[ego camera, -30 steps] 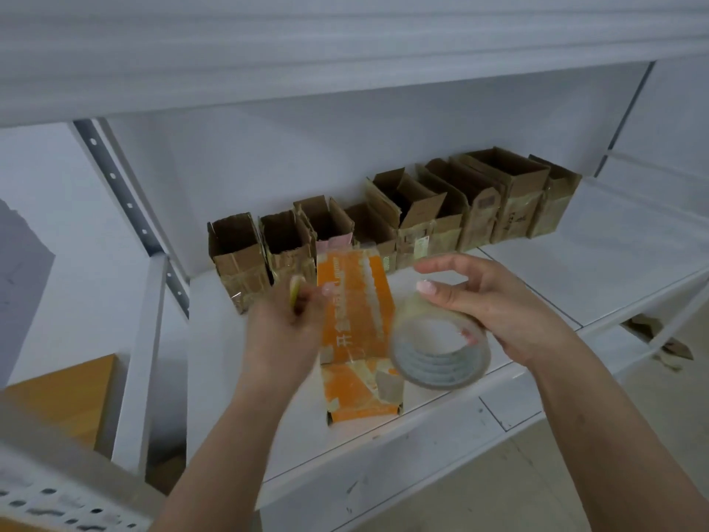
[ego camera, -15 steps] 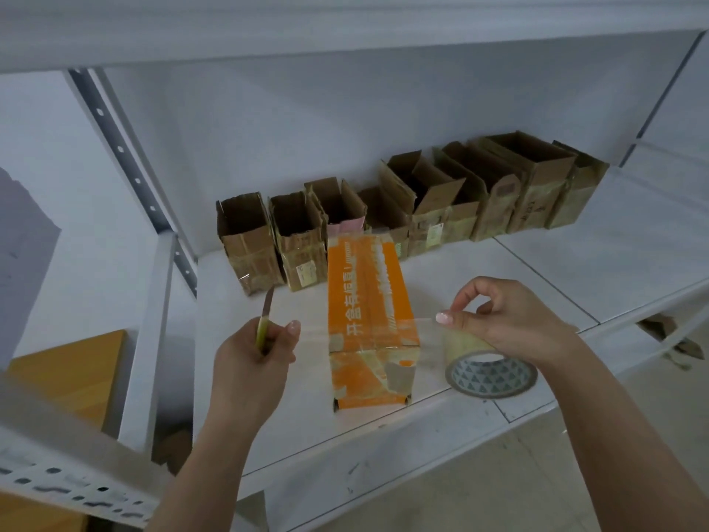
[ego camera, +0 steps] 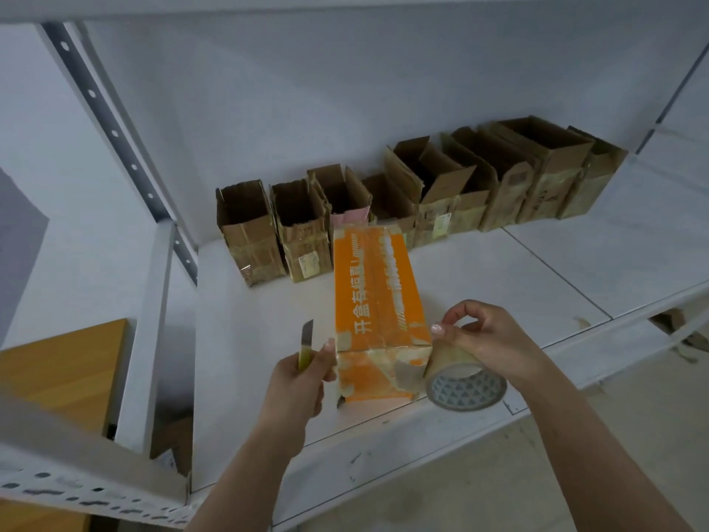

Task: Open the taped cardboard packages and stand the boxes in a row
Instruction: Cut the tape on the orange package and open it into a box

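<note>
An orange box with white lettering lies lengthwise on the white shelf, its near end patched with torn tape. My left hand grips a small yellow-handled knife, blade up, and a fingertip touches the box's left near corner. My right hand holds a roll of clear tape against the box's right near corner. Several opened brown cardboard boxes stand in a row against the back wall.
A grey perforated upright frames the shelf on the left, with a wooden board beyond it. A lower perforated rail crosses the near left. Bare shelf surface stretches to the right of the orange box.
My right hand brought the tape roll down from mid-air to the box's right near corner. My left hand, with the knife, moved in to the box's left corner.
</note>
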The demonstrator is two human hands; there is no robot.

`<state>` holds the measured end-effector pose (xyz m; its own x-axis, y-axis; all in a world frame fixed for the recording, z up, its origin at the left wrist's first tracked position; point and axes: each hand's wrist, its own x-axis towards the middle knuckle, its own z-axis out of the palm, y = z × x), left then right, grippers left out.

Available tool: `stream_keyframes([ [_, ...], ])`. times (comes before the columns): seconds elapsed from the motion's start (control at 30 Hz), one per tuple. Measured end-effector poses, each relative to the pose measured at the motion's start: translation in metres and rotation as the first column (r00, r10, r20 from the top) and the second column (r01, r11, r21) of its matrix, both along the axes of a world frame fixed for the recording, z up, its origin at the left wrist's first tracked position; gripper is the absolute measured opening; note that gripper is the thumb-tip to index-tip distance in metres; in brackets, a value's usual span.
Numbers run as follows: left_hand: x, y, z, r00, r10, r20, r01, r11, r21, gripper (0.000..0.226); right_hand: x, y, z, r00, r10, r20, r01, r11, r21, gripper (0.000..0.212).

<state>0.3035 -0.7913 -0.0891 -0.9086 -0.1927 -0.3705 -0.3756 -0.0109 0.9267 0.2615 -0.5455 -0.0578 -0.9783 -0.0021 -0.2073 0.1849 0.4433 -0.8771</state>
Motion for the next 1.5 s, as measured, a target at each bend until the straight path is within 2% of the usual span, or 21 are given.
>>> stream_keyframes([
  [0.07, 0.000, 0.001, -0.003, 1.000, -0.006, 0.015, 0.005, 0.998, 0.058, 0.042, -0.001, 0.000, -0.001, 1.000, 0.014, -0.013, -0.014, 1.000, -0.013, 0.032],
  [0.13, 0.002, 0.002, -0.011, 0.998, -0.022, 0.064, 0.019, 0.999, 0.041, 0.046, -0.002, 0.000, -0.003, 1.000, 0.024, -0.017, -0.024, 0.999, -0.022, 0.028],
  [0.2, 0.007, 0.008, -0.021, 0.988, -0.059, 0.140, 0.052, 0.997, 0.050, 0.051, -0.001, -0.001, -0.005, 1.000, 0.022, -0.011, -0.023, 0.999, -0.036, 0.028],
  [0.33, 0.008, 0.016, -0.030, 0.979, -0.087, 0.185, 0.060, 0.987, 0.148, 0.048, -0.002, 0.003, -0.007, 1.000, 0.003, -0.002, -0.003, 0.999, -0.049, 0.032],
  [0.4, 0.008, 0.009, -0.024, 0.978, -0.106, 0.178, 0.088, 0.990, 0.107, 0.054, -0.003, 0.003, -0.007, 1.000, 0.012, 0.016, -0.011, 0.998, -0.056, 0.039],
  [0.47, 0.006, -0.003, -0.010, 0.990, -0.093, 0.109, 0.097, 0.995, -0.035, 0.063, -0.002, 0.001, -0.006, 0.999, 0.034, 0.036, -0.031, 0.996, -0.081, 0.052],
  [0.57, -0.005, -0.012, 0.024, 0.990, -0.068, -0.125, 0.036, 0.970, -0.242, 0.068, -0.001, 0.003, -0.006, 0.997, 0.062, 0.052, -0.051, 0.979, -0.195, 0.061],
  [0.63, -0.017, -0.003, 0.054, 0.942, -0.178, -0.286, 0.099, 0.958, -0.270, 0.054, 0.000, 0.010, -0.006, 0.996, 0.073, 0.058, -0.053, 0.955, -0.292, 0.055],
  [0.7, -0.027, 0.019, 0.082, 0.847, -0.396, -0.355, 0.279, 0.899, -0.338, 0.042, 0.003, 0.018, -0.008, 0.992, 0.115, 0.054, -0.088, 0.931, -0.354, 0.049],
  [0.77, -0.037, 0.044, 0.097, 0.761, -0.563, -0.321, 0.438, 0.812, -0.385, 0.041, 0.005, 0.026, -0.012, 0.983, 0.174, 0.052, -0.140, 0.907, -0.396, 0.049],
  [0.83, -0.048, 0.061, 0.095, 0.723, -0.662, -0.200, 0.575, 0.736, -0.358, 0.042, 0.007, 0.032, -0.017, 0.973, 0.224, 0.054, -0.177, 0.879, -0.443, 0.044],
  [0.9, -0.055, 0.067, 0.087, 0.725, -0.680, -0.110, 0.609, 0.708, -0.358, 0.044, 0.010, 0.036, -0.022, 0.966, 0.258, 0.035, -0.211, 0.854, -0.476, 0.037],
  [1.0, -0.059, 0.065, 0.080, 0.749, -0.654, -0.106, 0.577, 0.722, -0.382, 0.046, 0.011, 0.038, -0.024, 0.967, 0.254, 0.030, -0.209, 0.850, -0.484, 0.039],
  [1.07, -0.057, 0.063, 0.078, 0.756, -0.643, -0.122, 0.560, 0.732, -0.389, 0.046, 0.008, 0.035, -0.026, 0.965, 0.255, 0.061, -0.212, 0.896, -0.391, 0.038],
  [1.17, -0.056, 0.062, 0.075, 0.764, -0.626, -0.153, 0.531, 0.746, -0.403, 0.045, 0.003, 0.029, -0.030, 0.955, 0.250, 0.160, -0.247, 0.968, -0.035, 0.032],
  [1.23, -0.056, 0.060, 0.073, 0.759, -0.629, -0.168, 0.526, 0.745, -0.411, 0.043, 0.003, 0.027, -0.031, 0.951, 0.231, 0.206, -0.243, 0.969, 0.036, 0.033],
  [1.3, -0.055, 0.059, 0.075, 0.748, -0.643, -0.166, 0.539, 0.734, -0.413, 0.041, 0.004, 0.031, -0.031, 0.950, 0.251, 0.188, -0.254, 0.967, -0.008, 0.033],
  [1.37, -0.055, 0.059, 0.080, 0.714, -0.688, -0.131, 0.582, 0.686, -0.436, 0.040, 0.008, 0.038, -0.031, 0.958, 0.257, 0.130, -0.241, 0.962, -0.125, 0.029],
  [1.5, -0.051, 0.066, 0.097, 0.577, -0.816, -0.036, 0.652, 0.487, -0.582, 0.042, 0.014, 0.048, -0.033, 0.986, 0.160, 0.052, -0.142, 0.957, -0.251, 0.014],
])
